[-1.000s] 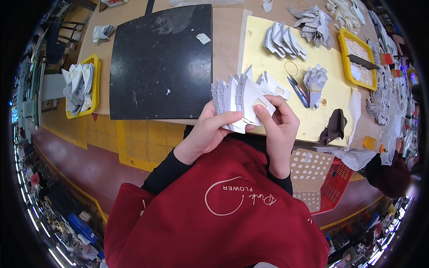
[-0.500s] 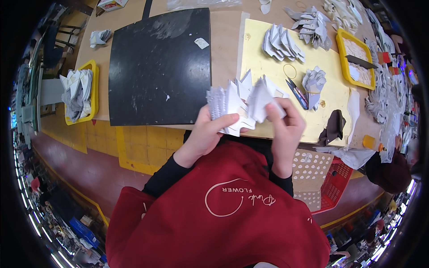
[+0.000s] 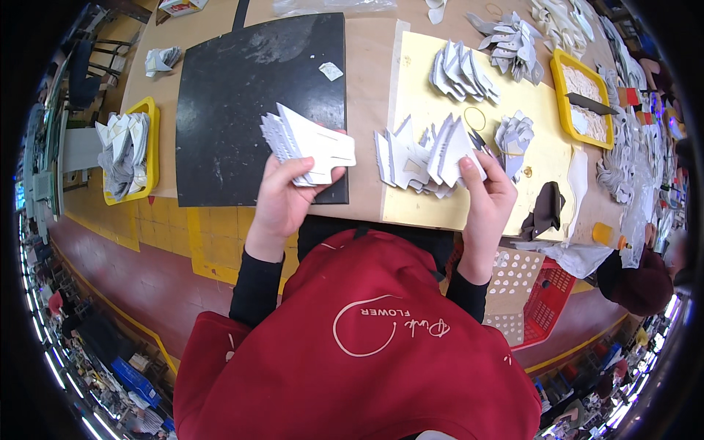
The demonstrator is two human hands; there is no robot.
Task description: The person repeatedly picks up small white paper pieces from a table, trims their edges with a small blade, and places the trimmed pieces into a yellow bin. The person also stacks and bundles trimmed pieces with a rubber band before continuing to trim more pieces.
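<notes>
Over the near edge of the black board (image 3: 235, 132), the left hand (image 3: 281, 196) pinches a fanned stack of white cut-out pieces (image 3: 317, 143); above the yellow sheet (image 3: 436, 212), the right hand (image 3: 490, 196) grasps another bundle (image 3: 450, 155), apparently touching the grey-white pieces (image 3: 403, 161) beside it.

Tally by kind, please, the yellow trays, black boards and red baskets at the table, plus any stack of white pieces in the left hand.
Yellow trays: 2
Black board: 1
Red basket: 1
White stack in left hand: 1
Total: 5
</notes>
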